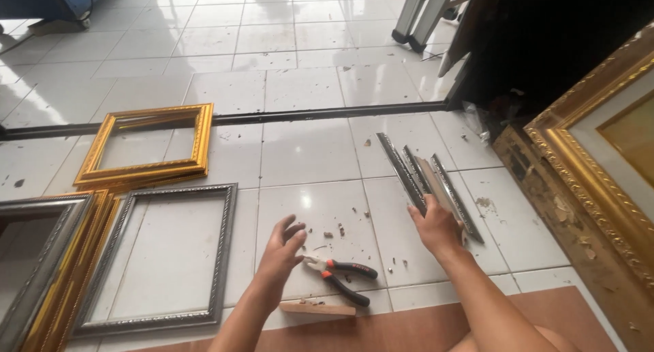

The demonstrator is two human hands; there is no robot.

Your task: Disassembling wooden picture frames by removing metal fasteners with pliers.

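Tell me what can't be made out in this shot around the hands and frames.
Head view:
- Moulding strips: near ends hidden under the right hand.
- Grey frame at left: cut off by the picture's edge.
- Ornate gold frame: cut off at right.
- Pliers: jaw tips partly behind the left hand.

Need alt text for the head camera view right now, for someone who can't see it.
A person's right hand rests on a bundle of silver moulding strips on the white tiled floor, while the left hand hovers open beside red-and-black-handled pliers. Empty gold and silver picture frames lie to the left.
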